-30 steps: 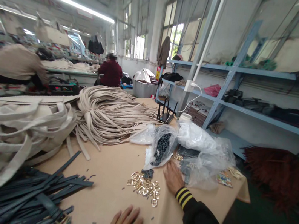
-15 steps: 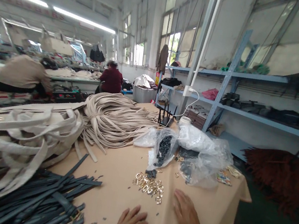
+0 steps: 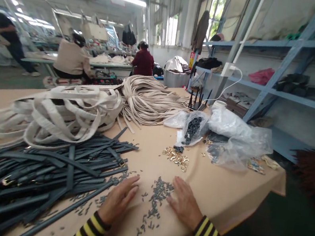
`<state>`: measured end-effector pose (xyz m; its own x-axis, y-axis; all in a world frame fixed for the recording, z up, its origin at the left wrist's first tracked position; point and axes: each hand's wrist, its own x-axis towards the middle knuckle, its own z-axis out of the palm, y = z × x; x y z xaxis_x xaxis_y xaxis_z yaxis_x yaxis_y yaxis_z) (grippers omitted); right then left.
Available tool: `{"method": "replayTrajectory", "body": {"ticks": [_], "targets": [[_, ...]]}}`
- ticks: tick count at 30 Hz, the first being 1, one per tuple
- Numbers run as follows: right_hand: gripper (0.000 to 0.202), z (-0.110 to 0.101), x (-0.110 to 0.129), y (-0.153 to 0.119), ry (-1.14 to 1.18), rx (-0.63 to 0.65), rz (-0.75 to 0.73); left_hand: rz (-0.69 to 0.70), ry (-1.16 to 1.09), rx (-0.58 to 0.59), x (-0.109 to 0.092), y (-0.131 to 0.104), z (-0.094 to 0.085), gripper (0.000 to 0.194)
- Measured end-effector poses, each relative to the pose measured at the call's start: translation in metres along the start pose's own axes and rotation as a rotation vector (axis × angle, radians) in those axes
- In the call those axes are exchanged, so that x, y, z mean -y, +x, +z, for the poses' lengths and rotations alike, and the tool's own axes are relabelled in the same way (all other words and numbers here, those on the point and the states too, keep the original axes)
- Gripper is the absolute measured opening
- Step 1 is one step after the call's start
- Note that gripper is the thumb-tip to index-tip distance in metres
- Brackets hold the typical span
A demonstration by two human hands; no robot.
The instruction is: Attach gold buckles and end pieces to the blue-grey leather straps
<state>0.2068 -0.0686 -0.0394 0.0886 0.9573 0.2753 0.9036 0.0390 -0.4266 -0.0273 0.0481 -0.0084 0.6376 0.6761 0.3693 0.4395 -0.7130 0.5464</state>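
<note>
My left hand (image 3: 120, 197), fingers stretched, is low over the table beside scattered small dark grey pieces (image 3: 82, 205) and the dark strap pile. My right hand (image 3: 185, 204) is open too, its fingertips at the right edge of a loose heap of the same small pieces (image 3: 160, 193). That heap lies between both hands and trails towards the table's near edge. Neither hand appears to grip anything. Beyond them lie gold-coloured metal rings (image 3: 177, 158), roughly rectangular. Dark grey-blue straps (image 3: 54, 173), some with gold buckles, are piled to the left.
Beige straps (image 3: 70, 113) and a tied beige bundle (image 3: 148, 100) lie farther back. Clear plastic bags, one with black bits (image 3: 193, 128), stand near a black router (image 3: 198, 102). Blue shelving (image 3: 271, 88) rises on the right. Several people are in the background.
The view has swung left and down. My left hand has moved left and my right hand nearer the heap; the small pieces between them now show.
</note>
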Motion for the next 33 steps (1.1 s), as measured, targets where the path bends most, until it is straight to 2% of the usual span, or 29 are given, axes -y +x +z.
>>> {"method": "replayTrajectory", "body": {"ticks": [2,5,7,10,12,14,16,18,21,24,26,28,30,33], "targets": [[0.063,0.016,0.033,0.004,0.013,0.081,-0.041,-0.054,0.074,-0.082,0.002,-0.019,-0.007,0.034],[0.065,0.027,0.063,0.027,0.093,0.144,-0.134,-0.002,0.119,-0.181,-0.004,-0.031,-0.004,0.032],[0.059,0.022,0.059,0.047,0.115,0.092,-0.144,0.045,0.122,-0.214,-0.012,-0.029,0.003,0.031],[0.050,0.001,0.024,0.070,0.010,-0.060,-0.030,0.072,0.105,-0.176,-0.023,-0.014,0.012,0.029],[0.049,-0.011,-0.005,0.073,-0.099,-0.078,0.097,0.090,0.077,-0.114,-0.027,0.003,0.018,0.028],[0.050,-0.016,-0.024,0.066,-0.170,-0.040,0.195,0.115,0.054,-0.048,-0.030,0.028,0.024,0.028],[0.047,-0.015,-0.032,0.055,-0.170,0.017,0.174,0.149,0.062,0.002,-0.030,0.060,0.033,0.029],[0.043,-0.013,-0.031,0.046,-0.101,0.050,0.079,0.202,0.109,0.048,-0.029,0.096,0.046,0.031],[0.041,-0.014,-0.030,0.044,-0.007,-0.015,0.019,0.250,0.221,0.137,-0.024,0.145,0.072,0.036],[0.042,-0.017,-0.037,0.053,-0.051,-0.074,0.063,0.230,0.256,0.178,-0.020,0.168,0.098,0.040],[0.044,-0.017,-0.040,0.057,-0.110,-0.038,0.102,0.243,0.254,0.186,-0.019,0.165,0.109,0.043],[0.044,-0.017,-0.040,0.058,-0.139,0.014,0.118,0.268,0.266,0.208,-0.019,0.153,0.110,0.043],[0.041,-0.018,-0.036,0.055,-0.101,0.051,0.095,0.278,0.280,0.245,-0.020,0.136,0.104,0.043],[0.033,-0.026,-0.032,0.049,0.073,0.051,0.052,0.257,0.274,0.311,-0.021,0.111,0.085,0.047]]}}
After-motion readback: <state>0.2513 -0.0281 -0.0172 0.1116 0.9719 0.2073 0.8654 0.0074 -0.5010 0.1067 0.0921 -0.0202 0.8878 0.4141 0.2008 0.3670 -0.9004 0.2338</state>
